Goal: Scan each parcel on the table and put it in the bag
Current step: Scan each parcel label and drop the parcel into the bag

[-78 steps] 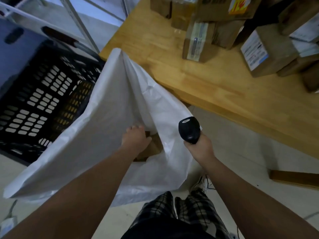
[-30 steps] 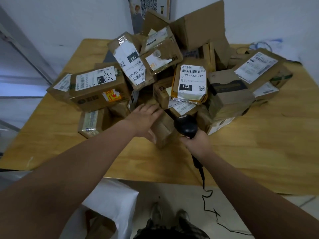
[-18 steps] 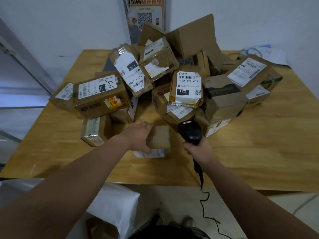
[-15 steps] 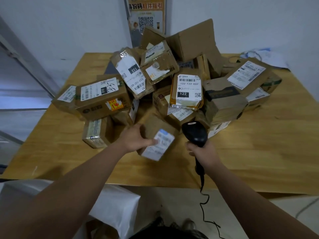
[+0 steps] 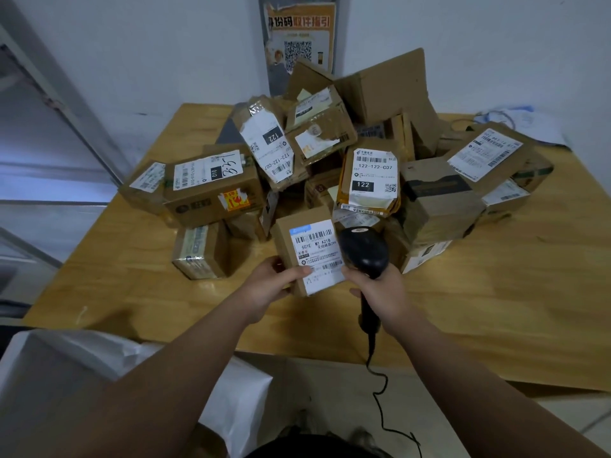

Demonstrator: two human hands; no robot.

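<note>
One parcel you're pinching in your left hand; your right hand, gripping the scanner, is crowding its barcode, risking a misread.

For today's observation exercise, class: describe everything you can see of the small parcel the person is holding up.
The small parcel is a brown cardboard box, closed, held tilted above the wooden table in front of the parcel pile. A white shipping label with a blue strip, barcodes and the print "501E M1 A21B" covers its upturned face. The left hand grips its lower left corner, thumb on the label. The right hand holds a black barcode scanner close against its right edge.
</note>
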